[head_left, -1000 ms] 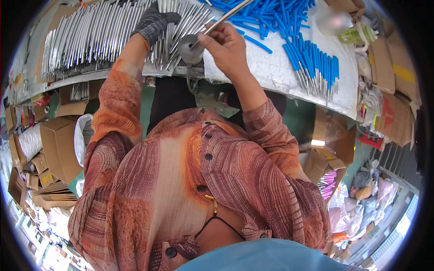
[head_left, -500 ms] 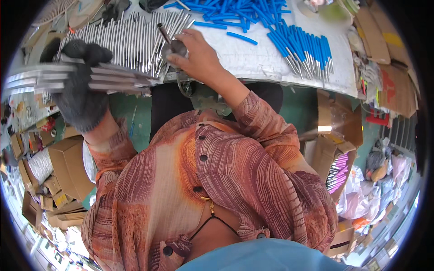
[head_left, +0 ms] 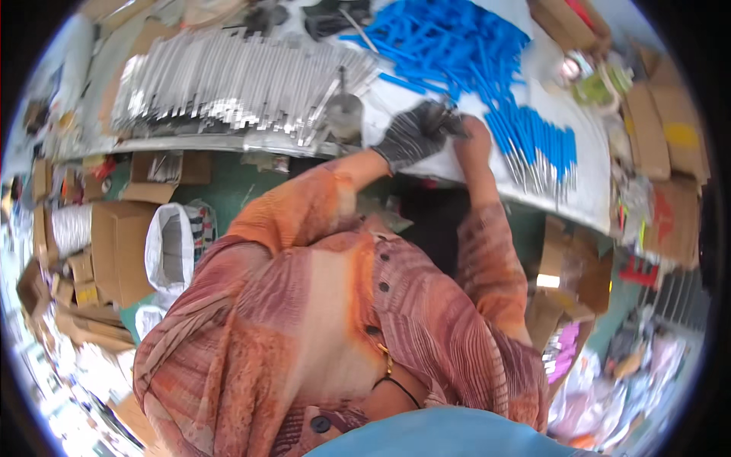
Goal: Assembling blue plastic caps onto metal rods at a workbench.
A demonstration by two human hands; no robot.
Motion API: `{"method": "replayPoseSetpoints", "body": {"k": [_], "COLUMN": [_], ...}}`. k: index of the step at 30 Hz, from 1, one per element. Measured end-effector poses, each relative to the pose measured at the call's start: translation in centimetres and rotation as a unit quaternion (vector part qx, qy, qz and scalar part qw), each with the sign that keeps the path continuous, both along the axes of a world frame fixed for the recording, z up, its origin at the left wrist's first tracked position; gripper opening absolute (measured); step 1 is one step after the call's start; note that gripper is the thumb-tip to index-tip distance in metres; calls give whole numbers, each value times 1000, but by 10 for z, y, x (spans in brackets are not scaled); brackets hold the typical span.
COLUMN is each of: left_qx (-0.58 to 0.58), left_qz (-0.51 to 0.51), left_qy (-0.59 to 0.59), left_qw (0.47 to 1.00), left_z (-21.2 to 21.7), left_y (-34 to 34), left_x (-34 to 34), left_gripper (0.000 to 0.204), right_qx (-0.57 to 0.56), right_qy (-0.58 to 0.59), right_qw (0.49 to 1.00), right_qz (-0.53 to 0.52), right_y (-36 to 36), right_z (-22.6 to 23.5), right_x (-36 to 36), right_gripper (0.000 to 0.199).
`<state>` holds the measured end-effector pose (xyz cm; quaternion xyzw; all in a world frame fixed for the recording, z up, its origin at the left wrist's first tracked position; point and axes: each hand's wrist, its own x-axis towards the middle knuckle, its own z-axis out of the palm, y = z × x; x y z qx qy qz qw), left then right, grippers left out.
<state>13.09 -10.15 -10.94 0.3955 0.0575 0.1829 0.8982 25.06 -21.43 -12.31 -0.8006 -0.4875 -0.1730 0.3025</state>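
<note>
In the middle, over the near part of the white tabletop (head_left: 384,107), my two hands are close together. My left hand (head_left: 411,139), in a dark grey glove, is closed, its fingers curled around something too blurred to make out. Bare, my right hand (head_left: 474,145) meets the glove's fingertips; its own fingers are smeared and partly hidden. Beyond them lies a heap of blue tubes (head_left: 449,38). To the right is a row of metal rods with blue sleeves (head_left: 537,148). Left of the glove stands a grey round holder (head_left: 344,118), and past it a wide row of bare metal rods (head_left: 228,76).
Dark cloth-like items (head_left: 327,19) lie at the back of the table. Cardboard boxes (head_left: 122,251) and a white sack (head_left: 169,247) stand below at left. At right are more boxes (head_left: 674,221), one holding pink pieces (head_left: 562,352), and plastic bags (head_left: 609,396).
My gloved left hand has swung from the far left, where it held a bundle of metal rods, to the middle. My right hand has left the round holder and moved right. The view has shifted.
</note>
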Motion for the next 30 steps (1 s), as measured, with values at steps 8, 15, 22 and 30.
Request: {"method": "replayPoseSetpoints", "body": {"k": [8,15,22,30], "left_qx": [253,96,136,137], "left_qz": [71,58,239,163], "left_qy": [32,4,144,188], "left_qw": [964,994,951,959], "left_z": [90,165,129,142], "left_y": [-26,20,94,81], "left_x": [-52,-162,-155,-135], "left_gripper": [27,32,25,17], "right_qx": [-46,-3,288,390], "right_qy": [198,192,462,468], "right_qw": [977,981,830,762], "right_qz": [-62,-42,126,220], "right_y": [-22,13,62,90], "right_z": [101,36,108,177], "right_x": [-11,-35,-78,-122], "right_gripper": [25,28,40,50]}}
